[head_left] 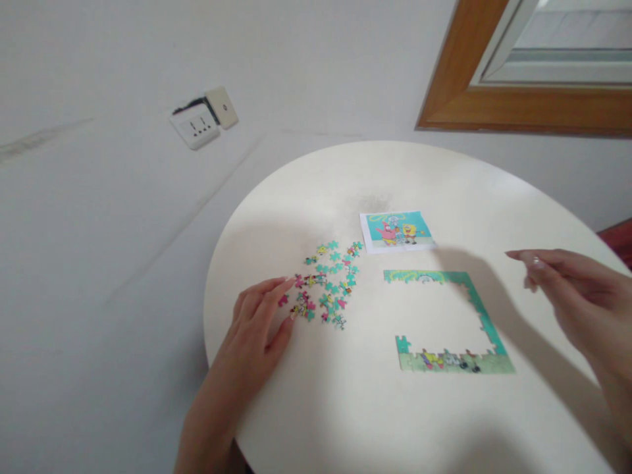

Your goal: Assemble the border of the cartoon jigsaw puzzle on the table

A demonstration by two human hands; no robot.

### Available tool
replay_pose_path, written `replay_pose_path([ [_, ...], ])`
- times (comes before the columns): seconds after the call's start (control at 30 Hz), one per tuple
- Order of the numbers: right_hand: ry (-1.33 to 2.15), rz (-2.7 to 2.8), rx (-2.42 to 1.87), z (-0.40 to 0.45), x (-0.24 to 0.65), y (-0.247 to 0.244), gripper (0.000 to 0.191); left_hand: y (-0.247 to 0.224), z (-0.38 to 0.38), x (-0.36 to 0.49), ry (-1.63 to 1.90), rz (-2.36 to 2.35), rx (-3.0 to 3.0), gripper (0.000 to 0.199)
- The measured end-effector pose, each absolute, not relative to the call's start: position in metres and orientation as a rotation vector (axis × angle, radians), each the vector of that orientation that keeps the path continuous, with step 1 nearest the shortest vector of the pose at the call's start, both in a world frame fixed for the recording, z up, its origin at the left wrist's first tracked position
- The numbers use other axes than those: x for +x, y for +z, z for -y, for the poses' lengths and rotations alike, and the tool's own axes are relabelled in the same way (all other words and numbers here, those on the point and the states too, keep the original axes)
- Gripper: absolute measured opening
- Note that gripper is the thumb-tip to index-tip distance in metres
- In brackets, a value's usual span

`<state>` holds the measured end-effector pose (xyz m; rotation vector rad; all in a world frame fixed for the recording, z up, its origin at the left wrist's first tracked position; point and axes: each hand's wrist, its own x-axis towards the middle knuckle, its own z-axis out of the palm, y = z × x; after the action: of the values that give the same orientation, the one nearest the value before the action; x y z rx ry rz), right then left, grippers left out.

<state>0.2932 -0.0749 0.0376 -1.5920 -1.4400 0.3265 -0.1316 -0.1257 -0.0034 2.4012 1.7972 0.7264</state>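
Note:
My left hand (261,322) rests at the left edge of a cluster of loose jigsaw puzzle pieces (336,288), its fingers stretched out and the fingertips at pink and yellow pieces. My right hand (577,283) is above the right of the table, index finger extended, other fingers partly curled, with nothing visible in it. Between the hands lies a partly joined puzzle border (486,322), teal along the top and right and pale green along the bottom. Its left side has a gap above a teal corner section. Behind it is a reference picture (399,230) of cartoon characters.
The round white table (326,408) stands against a white wall (316,66). A socket (195,125) hangs slightly off the wall at the left. A wood-framed window (523,105) is at the upper right, and something red (617,240) shows at the right edge.

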Motion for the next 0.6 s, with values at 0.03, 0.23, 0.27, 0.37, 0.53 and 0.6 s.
replay_pose_path([
  [0.03, 0.328, 1.443, -1.595, 0.0751, 0.2941, 0.0373, 0.034, -0.0033, 0.1258, -0.1315, 0.728, -1.799, 2.400, 0.048],
  [0.23, 0.341, 1.457, -1.601, 0.0747, 0.2964, 0.0364, 0.031, -0.0019, 0.1263, -0.1308, 0.744, -1.810, 2.389, 0.048],
  [0.27, 0.337, 1.459, -1.600, 0.0744, 0.2957, 0.0366, 0.032, -0.0016, 0.1264, -0.1306, 0.744, -1.811, 2.386, 0.048],
  [0.37, 0.339, 1.455, -1.582, 0.0740, 0.2935, 0.0377, 0.032, -0.0009, 0.1265, -0.1305, 0.743, -1.807, 2.383, 0.047],
  [0.53, 0.356, 1.435, -1.590, 0.0762, 0.2948, 0.0383, 0.030, -0.0018, 0.1263, -0.1311, 0.717, -1.805, 2.396, 0.047],
  [0.6, 0.367, 1.435, -1.584, 0.0771, 0.2959, 0.0383, 0.030, -0.0023, 0.1262, -0.1312, 0.716, -1.799, 2.391, 0.047],
])
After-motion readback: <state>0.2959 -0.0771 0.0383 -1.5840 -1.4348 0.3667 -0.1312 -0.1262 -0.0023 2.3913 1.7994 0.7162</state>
